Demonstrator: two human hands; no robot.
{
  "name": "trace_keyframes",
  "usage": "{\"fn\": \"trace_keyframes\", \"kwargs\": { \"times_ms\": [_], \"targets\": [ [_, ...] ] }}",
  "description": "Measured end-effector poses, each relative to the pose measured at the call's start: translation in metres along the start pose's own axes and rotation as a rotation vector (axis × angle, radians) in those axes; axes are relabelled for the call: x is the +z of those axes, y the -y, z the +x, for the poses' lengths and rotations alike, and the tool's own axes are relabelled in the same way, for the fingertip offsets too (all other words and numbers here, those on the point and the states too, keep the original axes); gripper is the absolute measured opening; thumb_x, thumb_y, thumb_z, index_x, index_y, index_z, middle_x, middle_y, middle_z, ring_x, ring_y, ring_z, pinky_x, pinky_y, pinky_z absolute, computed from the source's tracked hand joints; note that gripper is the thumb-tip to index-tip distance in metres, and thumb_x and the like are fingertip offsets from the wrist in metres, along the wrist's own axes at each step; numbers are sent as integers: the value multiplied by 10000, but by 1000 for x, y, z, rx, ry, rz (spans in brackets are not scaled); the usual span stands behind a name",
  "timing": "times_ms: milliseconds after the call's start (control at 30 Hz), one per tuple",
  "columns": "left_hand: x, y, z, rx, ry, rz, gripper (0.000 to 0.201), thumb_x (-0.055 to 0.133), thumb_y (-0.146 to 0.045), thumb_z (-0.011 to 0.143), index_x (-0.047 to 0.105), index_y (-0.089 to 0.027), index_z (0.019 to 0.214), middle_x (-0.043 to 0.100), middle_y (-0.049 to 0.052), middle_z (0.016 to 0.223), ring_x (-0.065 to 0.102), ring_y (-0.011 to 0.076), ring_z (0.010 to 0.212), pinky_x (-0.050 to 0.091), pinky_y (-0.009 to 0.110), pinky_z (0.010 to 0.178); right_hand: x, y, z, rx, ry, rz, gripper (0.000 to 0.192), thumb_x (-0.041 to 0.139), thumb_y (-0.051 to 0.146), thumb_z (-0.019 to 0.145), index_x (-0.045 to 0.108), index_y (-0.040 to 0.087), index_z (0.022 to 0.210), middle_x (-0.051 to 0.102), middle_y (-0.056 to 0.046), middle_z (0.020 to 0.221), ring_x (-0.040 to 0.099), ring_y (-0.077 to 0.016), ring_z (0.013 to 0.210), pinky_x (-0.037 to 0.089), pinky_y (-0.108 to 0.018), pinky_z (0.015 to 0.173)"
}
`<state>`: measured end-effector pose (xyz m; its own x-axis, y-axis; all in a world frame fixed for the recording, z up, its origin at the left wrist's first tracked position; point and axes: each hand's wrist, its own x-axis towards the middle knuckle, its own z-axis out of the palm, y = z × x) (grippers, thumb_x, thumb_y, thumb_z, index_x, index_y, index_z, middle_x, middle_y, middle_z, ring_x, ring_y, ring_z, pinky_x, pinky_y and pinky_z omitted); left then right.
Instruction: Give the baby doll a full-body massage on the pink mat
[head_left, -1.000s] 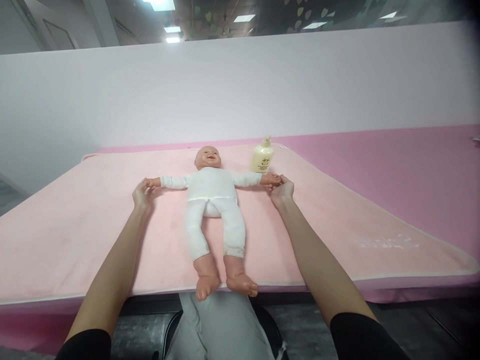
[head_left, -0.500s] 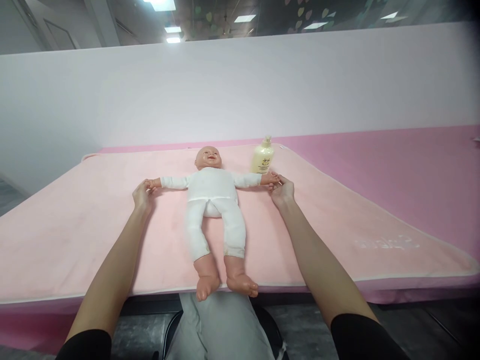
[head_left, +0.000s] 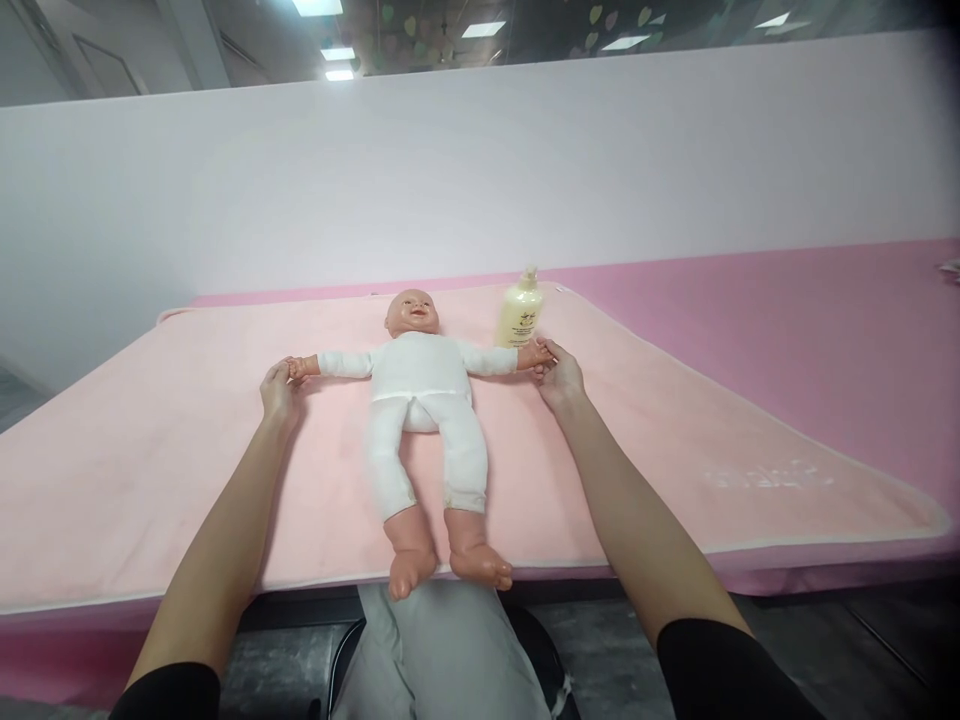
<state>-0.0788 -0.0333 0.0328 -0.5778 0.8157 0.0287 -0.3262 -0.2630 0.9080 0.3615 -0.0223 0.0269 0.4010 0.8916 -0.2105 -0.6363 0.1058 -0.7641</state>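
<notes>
Doll [head_left: 420,400] lies face-up on the pink mat [head_left: 675,440], arms spread. Our left hand [head_left: 279,392] pinches its wrist at nine o'clock, our right hand [head_left: 559,376] at three; any next move calls for gentleness.

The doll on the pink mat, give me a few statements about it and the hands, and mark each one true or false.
1. The doll lies on its back with arms spread. True.
2. The left hand holds the bottle. False: it holds one of the doll's hands.
3. The right hand holds the doll's other hand. True.
4. The bottle lies tipped over by the doll's feet. False: it stands upright near the right hand.
5. The doll's feet reach the near edge of the mat. True.
</notes>
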Motion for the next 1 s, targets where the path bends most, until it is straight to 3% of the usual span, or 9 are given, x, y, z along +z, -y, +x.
{"fn": "trace_keyframes", "kwargs": {
  "times_ms": [300, 467, 633, 1000],
  "targets": [
    [0, 1, 1, 0, 3, 22, 127, 535, -232, 838, 596, -132, 790, 606, 15, 751, 588, 99, 548, 525, 256, 572, 1, -4, 0, -36, -2, -144, 111, 629, 208, 794, 602, 146, 706, 579, 24, 575, 303, -18, 332, 205, -148, 268],
    [2, -1, -3, 10, -47, -11, 103, 549, -232, 808, 600, -144, 795, 595, 2, 748, 572, 86, 532, 528, 251, 590, 1, -5, 2, -37, -36, -101, 130, 601, 226, 806, 581, 151, 701, 536, 34, 539, 305, -27, 342, 203, -151, 279],
    [5, -6, -6, -64, -73, -72, 116, 563, -205, 730, 615, -154, 820, 615, 9, 782, 556, 82, 551, 514, 228, 595, 2, -3, 0, 4, -22, -30, 184, 510, 259, 861, 587, 152, 734, 535, 32, 562, 314, -30, 340, 224, -158, 288],
    [3, -4, -5, -42, -47, -75, 232, 573, -172, 629, 644, -154, 849, 607, 5, 761, 549, 89, 548, 501, 225, 571, 1, 2, -5, 28, -1, 40, 196, 440, 201, 828, 601, 150, 730, 544, 21, 604, 347, -40, 359, 244, -166, 298]
  ]
}}
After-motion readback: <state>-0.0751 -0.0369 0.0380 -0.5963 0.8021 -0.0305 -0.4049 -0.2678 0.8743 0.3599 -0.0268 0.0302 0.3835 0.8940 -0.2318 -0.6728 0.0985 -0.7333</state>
